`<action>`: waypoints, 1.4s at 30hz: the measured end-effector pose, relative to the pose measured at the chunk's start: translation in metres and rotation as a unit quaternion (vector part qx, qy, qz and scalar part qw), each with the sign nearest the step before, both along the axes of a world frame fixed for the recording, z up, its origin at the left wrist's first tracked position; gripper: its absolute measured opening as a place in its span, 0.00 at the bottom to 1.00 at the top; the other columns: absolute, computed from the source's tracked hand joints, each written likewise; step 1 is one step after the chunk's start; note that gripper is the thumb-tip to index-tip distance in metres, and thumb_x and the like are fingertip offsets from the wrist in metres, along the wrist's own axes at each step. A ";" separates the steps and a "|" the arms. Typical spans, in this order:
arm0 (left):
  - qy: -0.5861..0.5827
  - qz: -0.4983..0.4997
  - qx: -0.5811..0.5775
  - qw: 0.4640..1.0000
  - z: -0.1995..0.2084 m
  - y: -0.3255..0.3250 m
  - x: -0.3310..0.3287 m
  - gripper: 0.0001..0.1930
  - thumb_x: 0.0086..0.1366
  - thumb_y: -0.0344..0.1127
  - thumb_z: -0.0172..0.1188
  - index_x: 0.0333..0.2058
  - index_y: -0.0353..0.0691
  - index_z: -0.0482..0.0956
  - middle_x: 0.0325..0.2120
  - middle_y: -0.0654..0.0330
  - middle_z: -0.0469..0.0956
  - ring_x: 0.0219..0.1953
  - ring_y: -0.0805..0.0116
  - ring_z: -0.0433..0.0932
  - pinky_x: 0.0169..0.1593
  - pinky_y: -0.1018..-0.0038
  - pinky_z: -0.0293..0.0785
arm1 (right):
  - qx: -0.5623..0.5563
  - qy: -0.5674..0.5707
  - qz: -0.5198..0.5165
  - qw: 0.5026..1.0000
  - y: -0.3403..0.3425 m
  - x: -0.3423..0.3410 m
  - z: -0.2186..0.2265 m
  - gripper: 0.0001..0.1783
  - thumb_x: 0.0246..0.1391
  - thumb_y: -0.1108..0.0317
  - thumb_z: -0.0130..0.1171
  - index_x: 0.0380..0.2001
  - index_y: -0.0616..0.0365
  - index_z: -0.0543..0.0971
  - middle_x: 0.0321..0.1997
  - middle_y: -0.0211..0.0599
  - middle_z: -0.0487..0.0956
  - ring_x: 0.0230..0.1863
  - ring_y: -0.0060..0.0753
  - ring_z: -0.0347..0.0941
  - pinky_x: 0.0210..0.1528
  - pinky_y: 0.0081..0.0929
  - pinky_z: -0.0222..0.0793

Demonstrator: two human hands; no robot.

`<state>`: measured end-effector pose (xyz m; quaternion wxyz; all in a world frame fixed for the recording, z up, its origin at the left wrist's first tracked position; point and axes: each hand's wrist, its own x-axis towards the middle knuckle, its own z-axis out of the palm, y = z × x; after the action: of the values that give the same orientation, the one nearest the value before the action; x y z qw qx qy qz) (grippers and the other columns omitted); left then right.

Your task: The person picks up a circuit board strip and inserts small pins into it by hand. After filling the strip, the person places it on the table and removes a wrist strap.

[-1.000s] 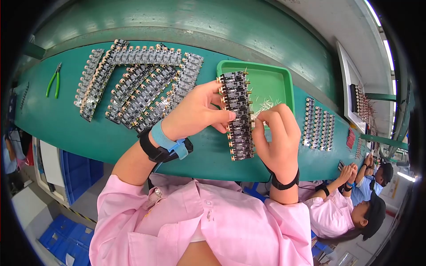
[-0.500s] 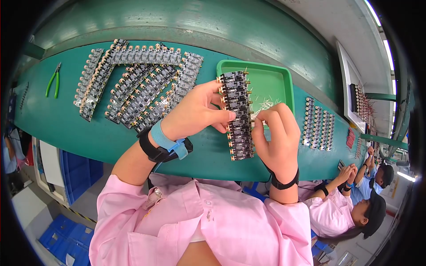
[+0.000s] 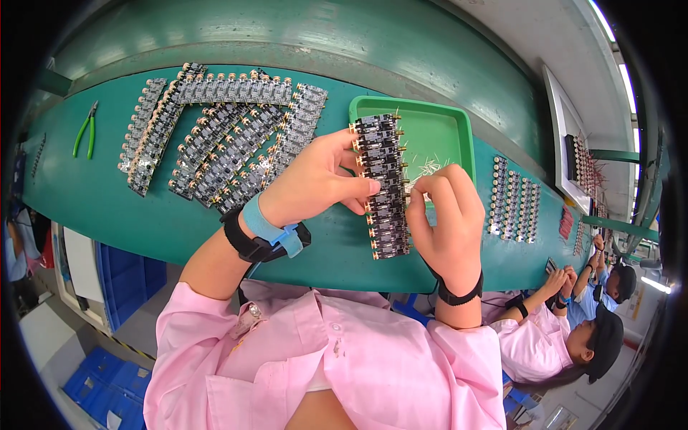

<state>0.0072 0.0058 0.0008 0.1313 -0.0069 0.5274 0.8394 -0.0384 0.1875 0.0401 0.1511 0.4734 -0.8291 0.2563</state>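
My left hand (image 3: pixel 326 175) grips a long strip of joined black circuit boards (image 3: pixel 385 193) by its left side, thumb on the face. The strip stands roughly upright in the picture, over the near part of a green tray (image 3: pixel 412 104). My right hand (image 3: pixel 450 222) is at the strip's right edge, thumb and forefinger pinched against one of the small pins along it; what lies between the fingertips is too small to make out. Thin pale pins (image 3: pixel 428 168) lie loose in the tray, partly hidden behind the strip and the right hand.
Many similar board strips (image 3: pixel 233 147) lie piled on the green table (image 3: pixel 93 211) at left, with green-handled pliers (image 3: pixel 86 132) beyond. More strips (image 3: pixel 514 197) lie right of the tray. Farther right, people (image 3: pixel 566 330) work at the same bench.
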 end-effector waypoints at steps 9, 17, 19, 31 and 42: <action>0.003 -0.003 0.010 1.000 0.000 0.000 0.001 0.21 0.54 0.25 0.57 0.48 0.36 0.66 0.30 0.59 0.75 0.27 0.74 0.75 0.31 0.79 0.76 | -0.001 -0.077 -0.015 0.997 0.002 -0.002 0.003 0.08 0.37 0.84 0.54 0.23 0.63 0.69 0.22 0.38 0.65 0.22 0.35 0.64 0.24 0.26 0.60; 0.005 -0.012 0.006 1.000 0.000 -0.002 0.002 0.21 0.54 0.25 0.58 0.48 0.36 0.65 0.30 0.59 0.75 0.28 0.75 0.75 0.30 0.80 0.76 | -0.048 -0.298 -0.009 0.953 0.002 -0.012 0.003 0.03 0.43 0.81 0.53 0.23 0.64 0.70 0.22 0.32 0.65 0.24 0.24 0.63 0.28 0.19 0.59; 0.005 -0.012 0.006 1.000 -0.001 -0.004 0.003 0.22 0.53 0.25 0.58 0.48 0.36 0.65 0.30 0.59 0.75 0.27 0.75 0.75 0.30 0.80 0.76 | -0.052 -0.331 -0.009 0.942 0.001 -0.014 0.000 0.02 0.45 0.81 0.52 0.23 0.64 0.70 0.23 0.30 0.66 0.25 0.20 0.62 0.29 0.16 0.58; 0.005 -0.008 -0.003 1.000 -0.001 0.000 0.002 0.21 0.53 0.23 0.57 0.47 0.34 0.64 0.31 0.59 0.74 0.29 0.73 0.75 0.29 0.79 0.76 | -0.122 -0.604 -0.062 0.785 0.003 -0.025 0.003 0.03 0.47 0.74 0.52 0.24 0.61 0.74 0.23 0.22 0.72 0.26 0.13 0.62 0.28 0.13 0.55; -0.036 0.032 -0.028 0.998 0.001 0.004 0.003 0.18 0.53 0.22 0.57 0.44 0.33 0.65 0.30 0.58 0.75 0.28 0.72 0.76 0.28 0.78 0.76 | -0.144 -0.609 -0.058 0.778 0.004 -0.022 -0.006 0.03 0.47 0.75 0.55 0.26 0.65 0.76 0.26 0.26 0.75 0.28 0.11 0.67 0.28 0.14 0.61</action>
<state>0.0104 0.0100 0.0023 0.1229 -0.0577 0.5454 0.8271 -0.0600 0.1920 0.0344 -0.3037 0.1426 -0.7274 0.5986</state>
